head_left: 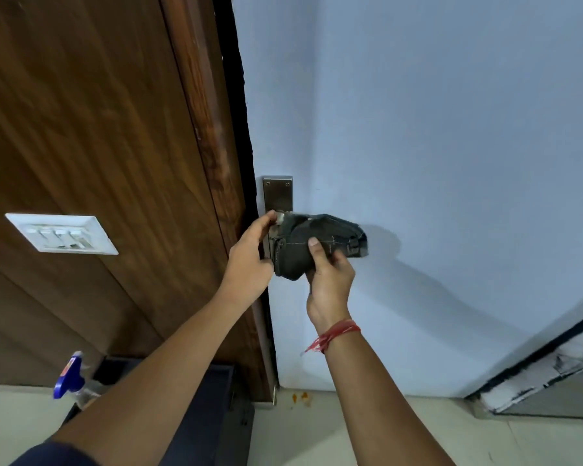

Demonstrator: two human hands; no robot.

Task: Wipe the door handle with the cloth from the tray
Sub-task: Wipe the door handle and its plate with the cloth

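Between both hands, a dark grey matt woven cloth (320,243) with pale stitching. Above the left hand (249,260), a brushed-metal handle plate (277,193), dull sheen. Left of it, grained wood panelling (91,129); glossy white plastic switch plate (61,233).

Single head-worn view, angled forward and down, close to the door (418,112) and floor (350,432)

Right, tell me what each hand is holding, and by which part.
Both hands grip the dark cloth draped over the door handle: right hand pinches its lower middle, left hand its end by the metal plate.
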